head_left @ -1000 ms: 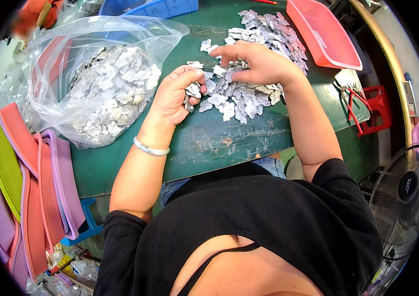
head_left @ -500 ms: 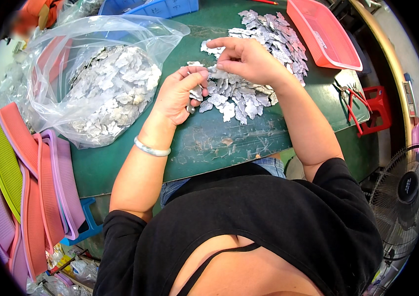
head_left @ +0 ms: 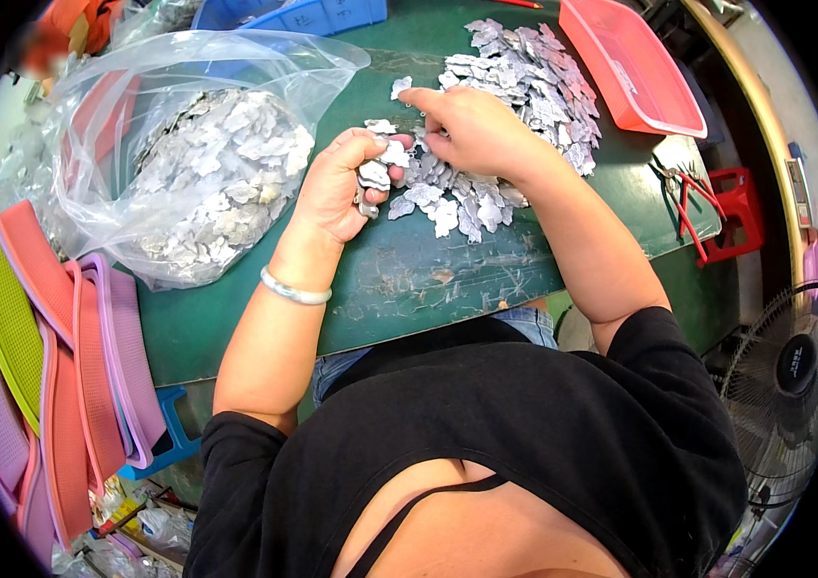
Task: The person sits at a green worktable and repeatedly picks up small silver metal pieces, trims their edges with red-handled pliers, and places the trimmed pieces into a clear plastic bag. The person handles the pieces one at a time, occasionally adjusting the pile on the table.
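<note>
Several thin grey metal pieces (head_left: 375, 173) with wavy outlines are bunched in my left hand (head_left: 327, 188), its fingers curled round them and the thumb on top. My right hand (head_left: 476, 130) is over the left side of a loose pile of the same pieces (head_left: 515, 77). Its index finger is stretched out, the tip at a single grey piece (head_left: 400, 88) lying on the green table (head_left: 428, 289). The right thumb points down toward the pile, and nothing shows held in that hand. A large clear plastic bag (head_left: 226, 183) full of such pieces lies left of my left hand.
A pink tray (head_left: 635, 67) stands at the far right and a blue bin (head_left: 308, 14) at the back. Red-handled pliers (head_left: 686, 202) lie near the right edge. Stacked coloured baskets (head_left: 62, 366) stand left. A fan (head_left: 784, 376) and red stool (head_left: 741, 212) are at right.
My right hand has shifted slightly down, its index finger now at the lone piece. My left hand has turned a little, so more of the pieces in it show.
</note>
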`<state>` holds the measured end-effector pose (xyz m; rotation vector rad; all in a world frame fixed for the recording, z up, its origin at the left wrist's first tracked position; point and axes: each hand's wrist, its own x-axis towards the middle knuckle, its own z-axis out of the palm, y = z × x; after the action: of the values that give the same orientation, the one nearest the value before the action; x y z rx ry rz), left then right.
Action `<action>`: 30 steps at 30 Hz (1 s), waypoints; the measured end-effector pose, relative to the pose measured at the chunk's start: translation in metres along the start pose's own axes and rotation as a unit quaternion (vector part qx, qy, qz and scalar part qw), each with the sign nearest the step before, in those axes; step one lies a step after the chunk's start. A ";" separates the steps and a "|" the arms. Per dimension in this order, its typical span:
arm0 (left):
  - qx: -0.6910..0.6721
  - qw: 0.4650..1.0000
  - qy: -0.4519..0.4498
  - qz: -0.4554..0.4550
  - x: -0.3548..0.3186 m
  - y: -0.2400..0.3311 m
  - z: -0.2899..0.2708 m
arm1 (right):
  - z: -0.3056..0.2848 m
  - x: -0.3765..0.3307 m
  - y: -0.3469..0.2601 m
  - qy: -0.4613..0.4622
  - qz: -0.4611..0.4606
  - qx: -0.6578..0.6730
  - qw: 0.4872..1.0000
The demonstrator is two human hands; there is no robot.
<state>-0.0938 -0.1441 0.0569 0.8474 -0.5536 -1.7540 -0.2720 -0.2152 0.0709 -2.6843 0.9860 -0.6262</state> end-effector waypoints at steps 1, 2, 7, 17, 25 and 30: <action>-0.012 1.000 -0.008 -0.001 0.001 0.000 -0.002 | 0.000 0.000 0.001 -0.009 0.021 0.013 1.000; -0.011 1.000 -0.004 0.002 0.001 0.000 -0.004 | -0.001 0.001 0.002 -0.001 0.038 0.046 0.998; 0.008 1.000 0.003 -0.007 0.002 0.001 -0.003 | -0.010 0.000 0.004 -0.018 0.137 0.330 0.934; 0.054 0.998 0.015 0.011 0.001 -0.004 0.001 | -0.011 -0.001 -0.002 -0.006 0.089 0.401 0.911; 0.035 0.999 -0.009 0.004 -0.007 0.005 0.008 | -0.006 -0.006 0.025 0.019 0.000 -0.038 0.999; 0.119 0.992 -0.024 0.028 -0.034 0.036 0.036 | -0.012 -0.004 0.020 -0.020 0.004 -0.017 1.000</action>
<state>-0.0929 -0.1258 0.1152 0.9464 -0.8234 -1.6832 -0.2915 -0.2281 0.0734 -2.7108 1.0050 -0.5559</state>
